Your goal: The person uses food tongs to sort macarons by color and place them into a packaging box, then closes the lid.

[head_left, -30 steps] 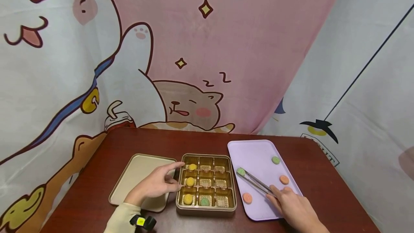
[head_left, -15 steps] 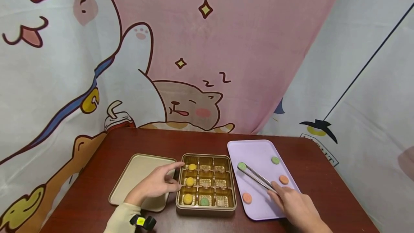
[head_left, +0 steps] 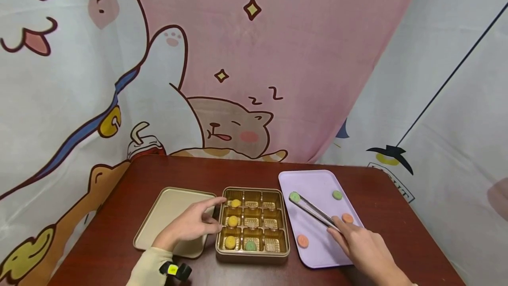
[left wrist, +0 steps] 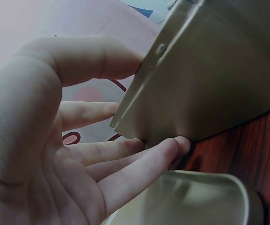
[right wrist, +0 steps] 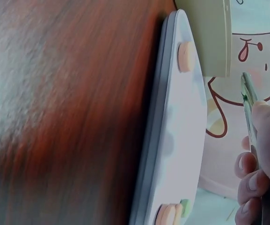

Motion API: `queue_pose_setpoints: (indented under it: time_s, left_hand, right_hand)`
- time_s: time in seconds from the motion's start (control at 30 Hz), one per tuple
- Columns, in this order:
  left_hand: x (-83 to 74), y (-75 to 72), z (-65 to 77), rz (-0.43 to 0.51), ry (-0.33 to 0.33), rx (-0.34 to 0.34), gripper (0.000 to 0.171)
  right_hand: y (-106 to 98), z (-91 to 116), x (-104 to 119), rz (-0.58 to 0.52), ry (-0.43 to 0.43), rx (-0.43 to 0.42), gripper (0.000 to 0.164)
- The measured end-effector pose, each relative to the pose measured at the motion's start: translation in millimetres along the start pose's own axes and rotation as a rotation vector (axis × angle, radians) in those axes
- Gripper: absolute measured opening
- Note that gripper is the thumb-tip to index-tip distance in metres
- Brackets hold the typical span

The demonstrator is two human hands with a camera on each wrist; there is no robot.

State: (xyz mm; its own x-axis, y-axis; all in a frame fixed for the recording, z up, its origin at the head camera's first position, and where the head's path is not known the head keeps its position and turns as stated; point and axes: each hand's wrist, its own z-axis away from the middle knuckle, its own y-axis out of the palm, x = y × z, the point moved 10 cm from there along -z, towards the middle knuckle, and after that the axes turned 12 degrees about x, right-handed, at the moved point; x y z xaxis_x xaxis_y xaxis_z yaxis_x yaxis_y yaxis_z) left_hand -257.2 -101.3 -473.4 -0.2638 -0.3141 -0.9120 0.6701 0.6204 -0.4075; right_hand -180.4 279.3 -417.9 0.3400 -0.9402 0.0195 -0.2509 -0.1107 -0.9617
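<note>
In the head view my right hand (head_left: pixel 367 248) grips metal tongs (head_left: pixel 315 212), whose tips pinch a green macaron (head_left: pixel 294 197). The right wrist view shows these tongs (right wrist: pixel 248 98) raised off the tray. My left hand (head_left: pixel 192 224) touches the left side of a gold tin box (head_left: pixel 252 256), thumb and index finger spread along its rim. From the left wrist, the fingers lie nearly straight against the box wall (left wrist: pixel 209 79). A divided insert fills the box: yellow macarons (head_left: pixel 233 221) occupy the left column, and a green macaron (head_left: pixel 250 246) sits in the near middle compartment.
A lilac tray (head_left: pixel 305 180) lies right of the box, bearing another green macaron (head_left: pixel 337 195) and peach macarons (head_left: pixel 303 241), partly hidden by the right hand. The box's gold lid (head_left: pixel 174 202) lies to the left, under the left hand. A printed curtain (head_left: pixel 301 78) hangs behind the table.
My right hand has raised the tongs and the pinched green macaron, which now shows farther up the tray in the head view. The left hand has stayed at the box.
</note>
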Motion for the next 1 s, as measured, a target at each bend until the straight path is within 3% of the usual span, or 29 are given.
queue_pose_setpoints:
  time_s: [0.2, 0.37, 0.73, 1.0]
  left_hand:
    - [0.2, -1.1, -0.3, -0.016, 0.001, -0.006, 0.079]
    - [0.8, -0.7, -0.5, -0.016, -0.007, -0.004, 0.079]
    - [0.9, -0.5, -0.3, -0.011, -0.008, -0.007, 0.079]
    - [-0.6, 0.5, -0.1, -0.008, -0.01, -0.001, 0.079]
  right_hand:
    - [-6.6, -3.9, 17.5, 0.027, -0.072, -0.058, 0.025]
    - [-4.4, -4.9, 28.8, 0.021, -0.104, -0.048, 0.023]
    - [-9.3, -6.7, 58.0, 0.009, -0.303, -0.134, 0.024]
    - [-6.8, -10.5, 77.5, 0.02, -0.312, -0.13, 0.023]
